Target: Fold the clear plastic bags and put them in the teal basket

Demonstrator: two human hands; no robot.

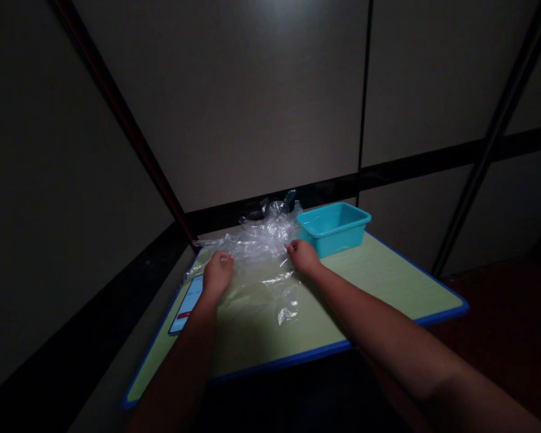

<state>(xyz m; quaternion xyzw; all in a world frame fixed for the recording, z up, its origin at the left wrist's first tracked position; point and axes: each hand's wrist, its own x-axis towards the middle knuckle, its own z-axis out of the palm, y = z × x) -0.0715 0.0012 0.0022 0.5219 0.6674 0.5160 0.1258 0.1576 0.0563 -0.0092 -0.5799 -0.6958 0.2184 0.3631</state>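
A clear plastic bag (pixel 256 285) lies spread over the table between my hands, its far part heaped up in crinkled folds. My left hand (pixel 219 275) pinches its left side, fingers curled together. On the opposite side, my right hand (pixel 303 255) grips the bag between thumb and fingers. Just beyond my right hand stands a turquoise plastic basin (pixel 342 240), with no contents showing in the part I can see. A phone (pixel 190 307) with a lit screen lies beside my left forearm, which partly covers it.
The small table (pixel 388 282) has a pale yellow-green top and a blue edge. Behind it rise grey panels (pixel 261 108) with dark strips, close to the table's far side. The dark floor (pixel 500 337) shows at the right.
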